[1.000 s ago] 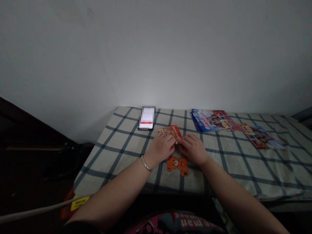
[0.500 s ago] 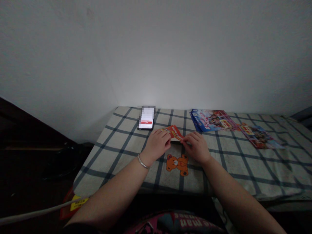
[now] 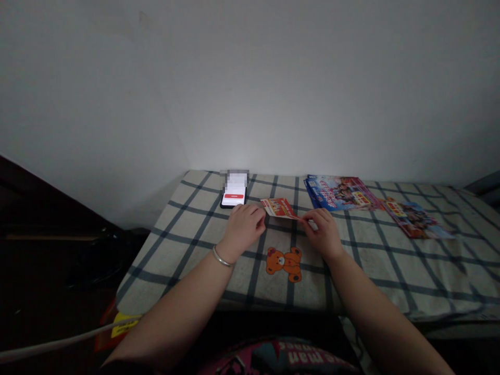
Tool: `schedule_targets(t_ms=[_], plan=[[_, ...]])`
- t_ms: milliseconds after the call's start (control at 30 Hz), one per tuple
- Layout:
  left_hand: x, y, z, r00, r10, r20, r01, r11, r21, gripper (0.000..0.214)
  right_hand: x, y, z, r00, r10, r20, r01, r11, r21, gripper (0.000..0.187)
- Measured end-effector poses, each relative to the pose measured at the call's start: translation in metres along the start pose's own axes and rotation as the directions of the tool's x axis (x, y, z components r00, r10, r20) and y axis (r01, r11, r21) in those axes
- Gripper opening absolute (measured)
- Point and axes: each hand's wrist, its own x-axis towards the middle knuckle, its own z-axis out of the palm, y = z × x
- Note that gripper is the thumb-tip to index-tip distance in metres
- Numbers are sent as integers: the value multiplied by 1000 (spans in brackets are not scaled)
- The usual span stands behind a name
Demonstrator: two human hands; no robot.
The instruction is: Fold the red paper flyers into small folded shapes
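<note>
A small red printed leaflet [image 3: 282, 208] with yellow and white print and a pale lower edge is held just above the checked cloth. My right hand [image 3: 322, 232] pinches its near right corner between thumb and fingers. At the leaflet's left side is my left hand [image 3: 242, 229], with a silver bangle on the wrist. Its fingers are curled in, and no part of the leaflet shows between them. Below the leaflet, an orange teddy bear picture [image 3: 285, 264] lies flat on the cloth.
A lit phone [image 3: 234, 191] lies behind my left hand. To the right are a stack of blue-and-pink printed booklets [image 3: 339, 192] and another colourful booklet [image 3: 420, 219]. The checked tablecloth [image 3: 187, 250] reaches back to a pale wall [image 3: 273, 88]. A white cable [image 3: 66, 341] runs at lower left.
My left hand has come off the leaflet and moved slightly left and toward me. My right hand has shifted a little right with the leaflet, which now shows more of its face.
</note>
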Motion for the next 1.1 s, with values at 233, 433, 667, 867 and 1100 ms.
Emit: schedule_targets(t_ms=[233,433,667,867,1100], plan=[[-1,7,1,991,115,-70,-120,991,-63,16,-1,-6,4,996,-53,69,50,998,35,10],[0,15,6,984,180,-12,-180,981,-70,13,2,-14,8,989,-108,97,107,994,11,6],[0,16,6,984,175,-10,-176,982,-68,14,1,-13,9,990,-131,55,131,991,15,12],[-1,13,7,988,155,7,-154,985,-80,11,-1,-5,6,997,-70,18,69,997,37,13],[-2,11,7,1000,3,-8,-5,980,-198,9,-4,2,6,995,87,-37,-85,994,65,15]])
